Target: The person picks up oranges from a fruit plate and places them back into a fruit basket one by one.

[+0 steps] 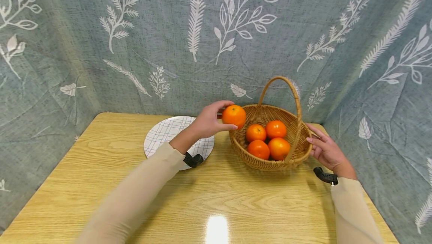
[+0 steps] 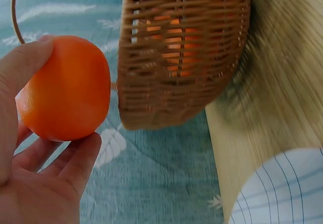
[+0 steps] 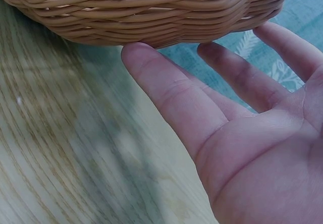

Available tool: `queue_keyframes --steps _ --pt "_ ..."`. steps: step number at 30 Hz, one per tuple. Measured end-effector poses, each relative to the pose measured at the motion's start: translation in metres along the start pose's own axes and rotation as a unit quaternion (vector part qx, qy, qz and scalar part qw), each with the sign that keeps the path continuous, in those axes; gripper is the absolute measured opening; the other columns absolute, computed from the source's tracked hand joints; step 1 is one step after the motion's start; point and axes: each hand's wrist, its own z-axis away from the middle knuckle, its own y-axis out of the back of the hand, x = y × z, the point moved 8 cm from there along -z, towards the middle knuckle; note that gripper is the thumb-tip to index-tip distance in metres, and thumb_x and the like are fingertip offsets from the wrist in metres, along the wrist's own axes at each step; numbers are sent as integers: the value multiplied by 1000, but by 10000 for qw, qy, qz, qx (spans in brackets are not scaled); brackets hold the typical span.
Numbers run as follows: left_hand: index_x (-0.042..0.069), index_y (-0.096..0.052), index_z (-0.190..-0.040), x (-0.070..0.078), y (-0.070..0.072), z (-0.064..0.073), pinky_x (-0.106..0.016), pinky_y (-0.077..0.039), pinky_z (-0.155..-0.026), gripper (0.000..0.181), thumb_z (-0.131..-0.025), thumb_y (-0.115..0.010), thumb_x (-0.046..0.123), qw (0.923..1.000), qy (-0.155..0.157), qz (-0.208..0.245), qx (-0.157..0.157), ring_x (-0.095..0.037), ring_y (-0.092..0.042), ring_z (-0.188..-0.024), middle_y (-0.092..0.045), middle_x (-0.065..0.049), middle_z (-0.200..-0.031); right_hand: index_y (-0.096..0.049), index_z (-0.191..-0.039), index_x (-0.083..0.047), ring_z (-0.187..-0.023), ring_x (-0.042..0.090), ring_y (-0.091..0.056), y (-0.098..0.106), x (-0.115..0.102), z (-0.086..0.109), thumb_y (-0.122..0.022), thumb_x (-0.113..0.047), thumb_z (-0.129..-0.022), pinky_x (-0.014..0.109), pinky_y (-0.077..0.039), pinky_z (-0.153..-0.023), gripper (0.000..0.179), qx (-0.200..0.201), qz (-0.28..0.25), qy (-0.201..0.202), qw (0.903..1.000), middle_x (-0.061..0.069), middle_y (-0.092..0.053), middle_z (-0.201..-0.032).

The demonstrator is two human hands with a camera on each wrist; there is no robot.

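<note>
My left hand (image 1: 210, 120) holds an orange (image 1: 234, 116) at the left rim of a wicker basket (image 1: 260, 164), thumb on one side and fingers on the other. The left wrist view shows the held orange (image 2: 68, 90) beside the woven wall (image 2: 171, 98), raised off the table. Several more oranges (image 1: 279, 148) lie inside the basket. At the basket's right side, my right hand (image 1: 329, 152) touches the rim and wall. In the right wrist view its fairly straight fingers (image 3: 174, 90) reach the outer weave (image 3: 151, 19).
A round white plate (image 1: 158, 139) with a grid of thin lines lies left of the basket, partly beneath my left forearm. The basket's tall handle (image 1: 298, 112) arches over it. A grey-green leaf-patterned cloth (image 1: 168, 41) hangs behind the wooden table (image 1: 263, 206) and along both sides.
</note>
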Motion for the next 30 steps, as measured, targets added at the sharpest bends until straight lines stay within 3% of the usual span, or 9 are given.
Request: queue_keyframes --steps 6,12,18,24,30 --pt "12 -51 -149 9 -23 -14 -40 -54 -104 75 -86 -86 30 9988 -187 -366 -253 -27 -60 -125 -57 -8 -143 -13 -166 -13 -112 19 -72 2 0 1 -34 1 -110 35 -62 -91 62 54 -44 4 10000 1 -60 -137" --pt "10 -49 -151 12 -42 -23 -43 -55 -102 76 -88 -83 34 9925 -308 -1035 -570 -28 -58 -127 -55 -10 -145 -8 -167 -12 -112 18 -72 0 0 1 -35 0 -110 34 -62 -90 64 4 37 -28 10000 1 -57 -139" --pt "8 -49 -151 14 -54 -28 -43 -54 -103 76 -88 -82 36 9749 -579 -1991 -811 -29 -58 -126 -53 -13 -145 -6 -167 -11 -113 18 -72 0 0 0 -35 0 -110 34 -62 -90 64 -11 9 -29 10000 2 -56 -139" --pt "6 -49 -151 10 -63 -34 -41 -52 -106 77 -88 -82 36 9572 -533 -2573 -1213 -28 -56 -128 -53 -13 -146 -7 -166 -11 -113 19 -72 1 1 -1 -35 1 -110 34 -62 -90 64 0 -28 -28 10000 2 -58 -138" --pt "2 -56 -143 11 -70 -40 -39 -51 -105 71 -86 -83 36 9413 -570 -2938 -1562 -27 -57 -124 -56 -14 -141 -26 -163 -19 -111 19 -73 1 1 -1 -34 2 -110 35 -62 -90 58 13 -50 -22 10000 -1 -62 -136"
